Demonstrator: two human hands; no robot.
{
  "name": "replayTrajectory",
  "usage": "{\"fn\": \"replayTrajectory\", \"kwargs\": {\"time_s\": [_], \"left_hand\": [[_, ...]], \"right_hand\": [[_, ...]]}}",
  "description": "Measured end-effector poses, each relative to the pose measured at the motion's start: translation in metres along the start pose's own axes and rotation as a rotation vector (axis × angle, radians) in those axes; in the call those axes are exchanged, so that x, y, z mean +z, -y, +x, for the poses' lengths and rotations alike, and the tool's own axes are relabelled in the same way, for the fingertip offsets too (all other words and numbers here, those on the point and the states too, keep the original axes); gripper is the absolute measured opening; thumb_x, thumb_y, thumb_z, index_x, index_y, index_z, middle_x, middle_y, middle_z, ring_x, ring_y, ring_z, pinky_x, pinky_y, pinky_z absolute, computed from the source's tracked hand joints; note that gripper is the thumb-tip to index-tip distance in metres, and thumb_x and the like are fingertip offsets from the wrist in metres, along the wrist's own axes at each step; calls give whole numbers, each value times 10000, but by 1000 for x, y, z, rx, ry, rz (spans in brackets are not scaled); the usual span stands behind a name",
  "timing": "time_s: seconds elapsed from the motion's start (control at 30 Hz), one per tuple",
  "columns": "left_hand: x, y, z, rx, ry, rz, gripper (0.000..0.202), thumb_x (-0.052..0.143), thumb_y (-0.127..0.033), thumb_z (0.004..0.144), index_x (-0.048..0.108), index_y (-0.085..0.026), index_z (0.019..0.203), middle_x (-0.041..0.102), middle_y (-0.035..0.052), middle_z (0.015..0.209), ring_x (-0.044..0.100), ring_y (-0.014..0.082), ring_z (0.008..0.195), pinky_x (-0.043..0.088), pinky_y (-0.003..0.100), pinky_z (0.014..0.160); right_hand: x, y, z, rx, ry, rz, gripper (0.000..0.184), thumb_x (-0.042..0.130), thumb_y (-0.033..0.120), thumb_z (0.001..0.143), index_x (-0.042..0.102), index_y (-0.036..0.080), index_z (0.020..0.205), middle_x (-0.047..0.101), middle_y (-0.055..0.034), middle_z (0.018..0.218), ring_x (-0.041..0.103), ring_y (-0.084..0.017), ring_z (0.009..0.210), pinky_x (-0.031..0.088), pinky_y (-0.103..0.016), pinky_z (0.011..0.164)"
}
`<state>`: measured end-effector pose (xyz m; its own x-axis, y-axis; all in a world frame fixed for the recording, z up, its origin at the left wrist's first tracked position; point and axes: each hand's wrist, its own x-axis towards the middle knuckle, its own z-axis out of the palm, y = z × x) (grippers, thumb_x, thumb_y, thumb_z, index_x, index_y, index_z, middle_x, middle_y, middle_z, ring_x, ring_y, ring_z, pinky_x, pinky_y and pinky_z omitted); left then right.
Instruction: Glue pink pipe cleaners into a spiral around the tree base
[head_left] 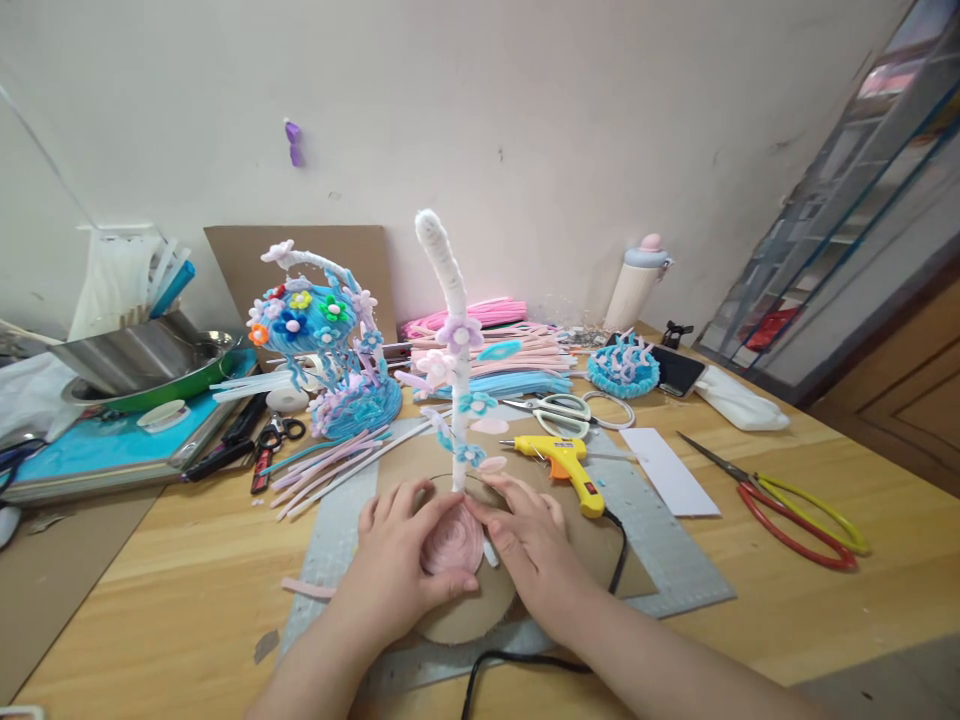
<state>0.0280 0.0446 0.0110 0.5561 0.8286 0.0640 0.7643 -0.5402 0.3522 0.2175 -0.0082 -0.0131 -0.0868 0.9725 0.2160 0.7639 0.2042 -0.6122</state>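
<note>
Held the pink chenille coil [452, 540] on the cardboard disc [465, 625], just in front of the flower-trimmed white stem [458, 400]. Risked, probably, skewing coil or stem through uneven pressure. Gripped the coil between left hand's [405, 550] curled thumb and forefinger; rested right hand [529, 545], loosely unclenched, against its far right edge.

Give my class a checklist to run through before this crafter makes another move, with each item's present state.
1. Pink coil resting on the cardboard disc: ok.
2. Both hands at the coil: ok; the left hand curves around it, and the right hand is at its other side.
3. White stem standing up behind the coil: ok, though its top bends over.
4. Stem firmly fixed at its base: cannot tell.
5. Yellow glue gun hot: cannot tell; it lies beyond the right hand.
6. Black cord clear of the arms: not ok; it passes beneath the right forearm.
</note>
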Motion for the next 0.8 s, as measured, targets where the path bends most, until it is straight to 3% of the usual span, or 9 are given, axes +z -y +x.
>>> {"fn": "replayTrajectory", "kwargs": {"time_s": [0.33, 0.57, 0.8], "left_hand": [[2, 1, 0, 0, 6, -8, 739, 713, -628, 622, 505, -397, 1293, 463, 69, 1320, 374, 332, 1244, 246, 532, 1023], [2, 1, 0, -6, -12, -13, 744, 746, -596, 598, 523, -398, 1280, 466, 65, 1322, 380, 342, 1241, 263, 535, 1022], [2, 1, -1, -10, -13, -4, 749, 756, -581, 591, 523, -396, 1278, 477, 57, 1312, 390, 344, 1234, 271, 534, 1019]], "right_hand": [[2, -3, -1, -23, -34, 60, 394, 288, 377, 983, 558, 373, 1270, 509, -28, 1374, 390, -255, 1302, 267, -563, 1024], [-2, -2, -7, -14, -135, 157, 451, 270, 314, 987, 720, 339, 1001, 592, -15, 1278, 458, -240, 1243, 271, -525, 996], [-4, -3, -8, -61, -120, 87, 396, 331, 275, 971, 717, 363, 985, 619, -3, 1215, 475, -235, 1200, 258, -517, 974]]}}
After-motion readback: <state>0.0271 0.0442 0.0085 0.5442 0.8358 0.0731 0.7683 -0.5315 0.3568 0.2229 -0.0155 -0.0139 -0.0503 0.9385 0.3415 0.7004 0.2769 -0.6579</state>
